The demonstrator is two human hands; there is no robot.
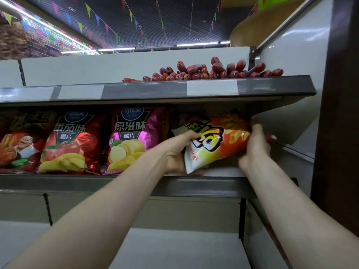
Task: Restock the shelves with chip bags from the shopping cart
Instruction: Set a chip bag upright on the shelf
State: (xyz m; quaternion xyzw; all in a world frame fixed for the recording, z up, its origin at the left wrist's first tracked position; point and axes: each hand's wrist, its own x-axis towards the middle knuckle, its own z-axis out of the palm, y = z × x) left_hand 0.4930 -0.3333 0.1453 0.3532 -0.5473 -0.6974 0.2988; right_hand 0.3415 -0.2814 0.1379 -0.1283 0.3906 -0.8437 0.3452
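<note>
An orange and white chip bag [217, 140] lies tilted at the right end of the middle shelf [213, 183], between both my hands. My left hand [176, 152] grips its white lower left end, thumb across the front. My right hand [255, 144] grips its orange right end, fingers curled round the edge. To the left stand a pink chip bag [128, 140], a red tomato chip bag [68, 144] and an orange bag [17, 140], upright in a row. The shopping cart is out of view.
The upper shelf [155, 90] carries a pile of red sausages [213, 71] at its right. A white side panel [291, 74] and a dark post [338, 113] close off the right. A lower shelf [174, 247] lies below my arms.
</note>
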